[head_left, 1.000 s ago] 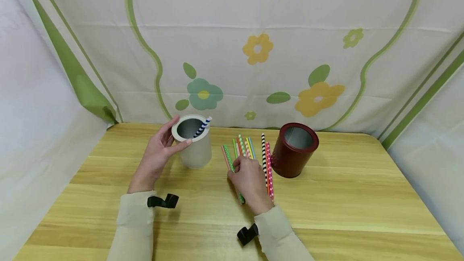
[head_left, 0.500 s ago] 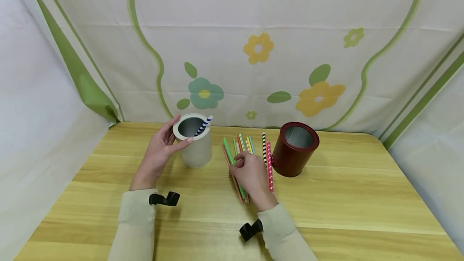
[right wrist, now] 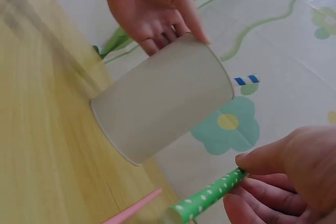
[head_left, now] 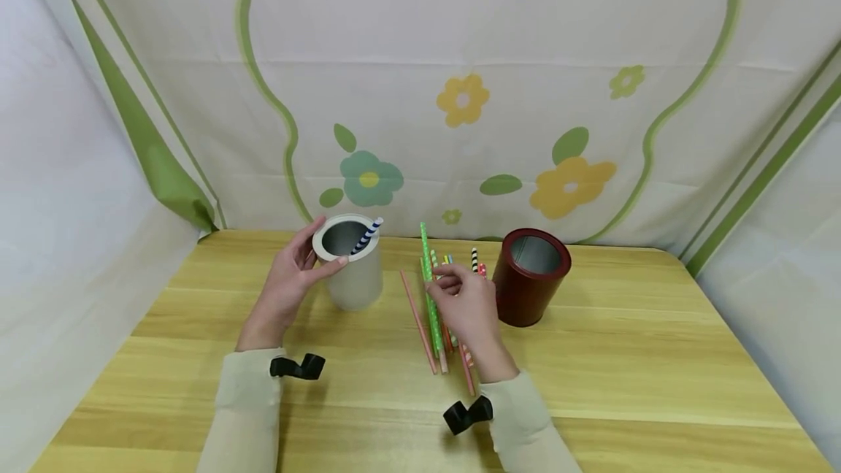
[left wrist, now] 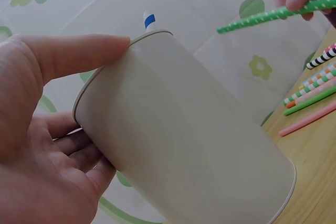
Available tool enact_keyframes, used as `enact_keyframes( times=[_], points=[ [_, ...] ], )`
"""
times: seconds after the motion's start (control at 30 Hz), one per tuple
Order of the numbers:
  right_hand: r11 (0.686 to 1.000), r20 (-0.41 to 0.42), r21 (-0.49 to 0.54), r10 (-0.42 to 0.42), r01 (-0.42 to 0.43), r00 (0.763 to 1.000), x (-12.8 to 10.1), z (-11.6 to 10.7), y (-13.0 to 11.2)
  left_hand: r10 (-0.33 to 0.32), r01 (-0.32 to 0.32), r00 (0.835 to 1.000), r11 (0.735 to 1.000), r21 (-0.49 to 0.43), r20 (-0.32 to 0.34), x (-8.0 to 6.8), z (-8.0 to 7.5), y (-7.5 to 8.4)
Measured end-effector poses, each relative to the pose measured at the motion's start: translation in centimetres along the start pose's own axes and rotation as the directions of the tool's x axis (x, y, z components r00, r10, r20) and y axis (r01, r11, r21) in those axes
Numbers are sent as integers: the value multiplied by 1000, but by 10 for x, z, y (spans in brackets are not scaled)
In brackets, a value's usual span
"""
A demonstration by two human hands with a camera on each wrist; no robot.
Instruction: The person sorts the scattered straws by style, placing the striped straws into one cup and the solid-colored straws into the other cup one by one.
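My left hand [head_left: 282, 287] holds a white can [head_left: 355, 283] by its upper side, the thumb [left wrist: 89, 53] at the rim and the fingers round the far left. A blue-and-white striped paper straw [head_left: 366, 236] leans in the can and sticks out above the rim. My right hand [head_left: 469, 305] pinches a green paper straw with white dots [left wrist: 268, 17] between thumb and fingers. In the left wrist view it is raised above the loose straws. A pink straw [head_left: 418, 323] lies on the table just left of the right hand, which partly hides the other straws.
A dark red can [head_left: 532, 290] stands open-topped to the right of the right hand. Several patterned straws [left wrist: 315, 85] lie in a loose pile on the wooden table [head_left: 657, 356]. Behind the table hangs a flower-print curtain [head_left: 394, 108].
My right hand has drawn the green dotted straw up from the pile, and its top end now stands higher. Some loose straws have shifted. The left hand keeps its hold on the white can.
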State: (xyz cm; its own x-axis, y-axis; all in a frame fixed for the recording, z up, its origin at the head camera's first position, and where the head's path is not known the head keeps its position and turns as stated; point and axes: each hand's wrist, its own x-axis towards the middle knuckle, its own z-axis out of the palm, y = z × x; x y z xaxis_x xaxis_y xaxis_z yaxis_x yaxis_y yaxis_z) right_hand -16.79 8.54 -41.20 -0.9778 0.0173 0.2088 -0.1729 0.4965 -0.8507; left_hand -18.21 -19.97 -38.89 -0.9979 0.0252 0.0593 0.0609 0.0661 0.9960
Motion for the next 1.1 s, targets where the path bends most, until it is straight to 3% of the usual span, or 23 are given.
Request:
enact_keyframes(
  times=[0.23,0.47,0.6,0.9,1.1],
  points=[
    [996,-18,85,37,-35,999,-1,-8,-5,-16,16,1000,1000,-7,-9,2,-1,-3],
    [966,-19,247,87,-80,996,0,-11,-11,-10,10,1000,1000,-5,-2,1,-1,-3],
    [960,-41,268,91,-77,995,0,-12,-12,-9,9,1000,1000,-3,-3,0,-1,-2],
    [928,-104,372,45,-3,994,0,-15,-16,-13,13,1000,1000,-15,-1,-1,0,0],
    [913,-154,397,-30,90,988,5,-17,-26,-14,14,1000,1000,-16,-4,-1,0,0]
  ],
)
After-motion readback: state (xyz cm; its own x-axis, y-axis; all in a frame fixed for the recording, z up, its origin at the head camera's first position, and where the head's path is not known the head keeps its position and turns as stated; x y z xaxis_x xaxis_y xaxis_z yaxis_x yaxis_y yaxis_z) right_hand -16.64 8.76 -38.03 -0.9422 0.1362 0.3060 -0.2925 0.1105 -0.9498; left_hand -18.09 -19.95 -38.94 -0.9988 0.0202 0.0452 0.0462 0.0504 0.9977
